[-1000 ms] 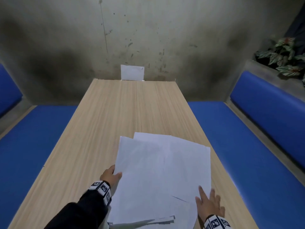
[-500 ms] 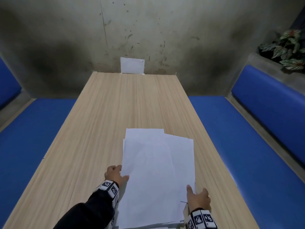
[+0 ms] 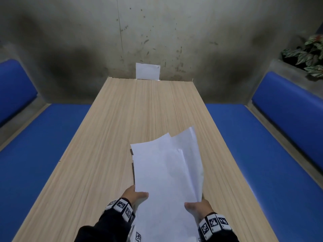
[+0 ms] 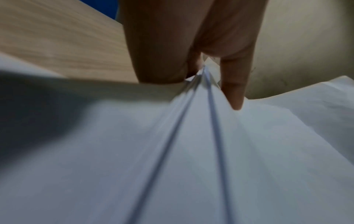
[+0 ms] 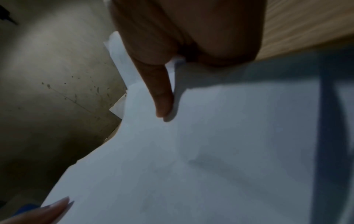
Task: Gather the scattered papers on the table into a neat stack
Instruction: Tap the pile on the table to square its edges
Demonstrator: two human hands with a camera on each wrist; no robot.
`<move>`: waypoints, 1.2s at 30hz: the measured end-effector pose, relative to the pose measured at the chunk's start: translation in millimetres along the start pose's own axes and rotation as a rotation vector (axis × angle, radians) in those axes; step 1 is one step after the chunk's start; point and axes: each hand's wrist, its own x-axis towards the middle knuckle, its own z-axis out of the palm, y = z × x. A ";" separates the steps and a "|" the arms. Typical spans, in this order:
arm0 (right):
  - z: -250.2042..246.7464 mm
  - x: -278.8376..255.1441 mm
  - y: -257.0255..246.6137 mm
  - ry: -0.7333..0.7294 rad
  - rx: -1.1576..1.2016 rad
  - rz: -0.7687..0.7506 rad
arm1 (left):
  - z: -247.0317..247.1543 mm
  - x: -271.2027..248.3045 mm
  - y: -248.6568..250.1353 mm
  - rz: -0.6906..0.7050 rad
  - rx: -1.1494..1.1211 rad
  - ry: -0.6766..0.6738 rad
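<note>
Both hands pinch the papers (image 3: 167, 180) off the table (image 3: 122, 128): left hand (image 3: 134, 194) w/ thumb on top, right hand (image 3: 197, 206) same, sheets fanned beyond fingers (image 4: 233, 91), prob. to square edges.

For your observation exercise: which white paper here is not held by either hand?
The small sheet standing against the wall at the table's far end; the other papers are held by both hands.

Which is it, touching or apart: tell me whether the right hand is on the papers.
Touching. In the head view the right hand grips the right edge of the papers, thumb on top; the right wrist view shows the thumb lying on the top sheet.
</note>
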 end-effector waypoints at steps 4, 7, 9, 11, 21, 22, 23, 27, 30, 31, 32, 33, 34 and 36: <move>-9.3 2.2 17.9 -0.117 0.174 -0.040 | -9.0 -9.4 -6.3 0.079 -0.120 0.057; -12.9 -13.4 13.1 -0.204 0.231 -0.117 | -17.9 -20.7 -7.8 0.191 -0.185 0.127; -14.9 -28.3 0.7 -0.220 0.178 -0.200 | -23.6 -33.5 -6.8 0.219 -0.267 0.097; -13.7 -44.6 -11.6 -0.204 0.156 -0.278 | -30.2 -45.5 -3.4 0.252 -0.301 0.037; -13.4 -120.5 -73.2 -0.427 0.153 -0.816 | -67.4 -128.4 49.6 0.611 -0.320 0.158; -12.4 -119.7 -73.9 -0.452 0.161 -0.834 | -67.0 -132.0 47.3 0.598 -0.314 0.175; -10.4 -117.5 -72.3 -0.462 0.176 -0.829 | -65.8 -135.6 45.5 0.584 -0.281 0.205; -0.2 -109.9 -58.0 -0.424 0.092 -0.827 | -62.8 -136.3 32.6 0.427 -0.119 0.195; 4.9 -106.0 -47.6 -0.339 0.086 -0.831 | -65.2 -124.1 19.4 0.375 -0.012 0.184; 4.7 -105.2 -46.1 -0.278 0.080 -0.853 | -63.3 -127.3 22.6 0.377 -0.020 0.177; 3.2 -102.7 -45.4 -0.208 0.049 -0.884 | -63.9 -128.0 24.7 0.402 -0.059 0.152; 1.0 -101.5 -45.3 -0.167 -0.001 -0.908 | -64.5 -130.4 28.1 0.448 -0.094 0.125; -1.5 -102.6 -46.6 -0.152 -0.046 -0.911 | -64.2 -136.2 33.2 0.501 -0.125 0.085; -7.3 -103.7 -50.6 -0.172 -0.053 -0.914 | -67.6 -140.8 38.6 0.570 -0.199 0.036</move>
